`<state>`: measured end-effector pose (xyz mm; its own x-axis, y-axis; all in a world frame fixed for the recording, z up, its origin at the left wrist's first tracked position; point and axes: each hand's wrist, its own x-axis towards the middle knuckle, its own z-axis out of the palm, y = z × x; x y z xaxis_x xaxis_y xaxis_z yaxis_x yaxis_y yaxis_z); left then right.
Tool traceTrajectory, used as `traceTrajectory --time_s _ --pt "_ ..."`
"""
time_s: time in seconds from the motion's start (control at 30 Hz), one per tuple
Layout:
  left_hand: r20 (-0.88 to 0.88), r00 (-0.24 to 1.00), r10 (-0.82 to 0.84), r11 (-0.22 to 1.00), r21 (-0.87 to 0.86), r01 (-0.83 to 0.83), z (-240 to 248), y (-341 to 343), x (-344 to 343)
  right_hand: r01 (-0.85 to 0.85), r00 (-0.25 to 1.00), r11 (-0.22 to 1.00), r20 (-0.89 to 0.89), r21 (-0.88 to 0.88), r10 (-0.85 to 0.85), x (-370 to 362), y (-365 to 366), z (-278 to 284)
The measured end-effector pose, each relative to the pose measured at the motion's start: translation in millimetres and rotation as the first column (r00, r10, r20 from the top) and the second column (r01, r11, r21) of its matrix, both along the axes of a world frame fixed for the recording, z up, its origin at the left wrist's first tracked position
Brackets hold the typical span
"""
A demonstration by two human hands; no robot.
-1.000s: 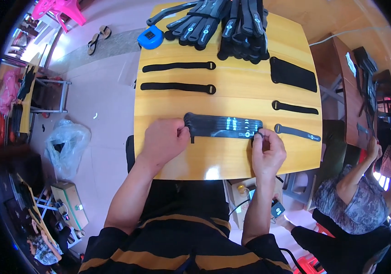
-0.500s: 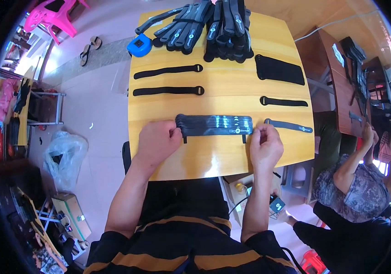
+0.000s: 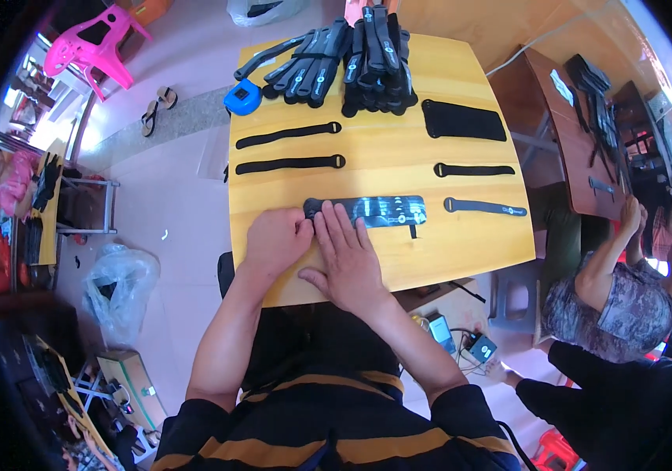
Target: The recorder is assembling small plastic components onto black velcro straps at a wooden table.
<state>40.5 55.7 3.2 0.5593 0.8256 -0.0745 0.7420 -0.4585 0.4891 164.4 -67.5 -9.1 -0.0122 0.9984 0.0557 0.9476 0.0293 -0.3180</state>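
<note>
In front of me on the yellow table [image 3: 461, 251] lies a flat stack of grey hook-and-loop straps [image 3: 391, 209], aligned side to side. A short black strip end [image 3: 413, 231] pokes out beneath its near edge at the right. My left hand [image 3: 274, 242] is closed in a fist against the stack's left end; whatever its fingers pinch is hidden. Flat across the left part of the stack rests my right hand [image 3: 349, 263], fingers stretched out and thumb apart. A single grey strap [image 3: 485, 208] lies to the right of the stack.
Black straps lie at left [image 3: 289, 164] and right [image 3: 475, 169], beside a black strap stack [image 3: 465, 122]. Grey strap bundles [image 3: 379, 67] and a blue tape measure [image 3: 242, 97] occupy the far edge. A co-worker [image 3: 615, 306] sits at the right by a brown table [image 3: 579, 149].
My right hand has moved left from the stack's right end and now lies flat on its left part. My left hand stays at the left end. The view has shifted slightly.
</note>
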Motion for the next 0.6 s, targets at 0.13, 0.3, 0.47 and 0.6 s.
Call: traceTrajectory --time_s 0.13,0.3,0.47,0.6 --pt "-0.024 1.0 0.005 1.0 -0.026 -0.006 3.3 0.6 -3.6 0.113 0.994 0.992 0.001 -0.058 -0.113 8.7 -10.3 -0.6" --pt "-0.052 0.999 -0.001 1.0 -0.027 -0.001 3.7 1.6 -3.1 0.347 0.936 0.938 0.064 -0.024 -0.345 42.1 -39.4 -3.3" --pt "-0.045 0.999 0.019 1.0 -0.018 -0.019 3.5 1.9 -4.0 0.44 0.896 0.898 0.06 0.007 -0.44 56.8 -47.3 -7.8" --pt "-0.047 0.999 -0.019 1.0 0.013 0.02 -3.0 2.5 -2.6 0.487 0.868 0.873 0.1 0.025 -0.487 53.0 -50.4 -9.1"
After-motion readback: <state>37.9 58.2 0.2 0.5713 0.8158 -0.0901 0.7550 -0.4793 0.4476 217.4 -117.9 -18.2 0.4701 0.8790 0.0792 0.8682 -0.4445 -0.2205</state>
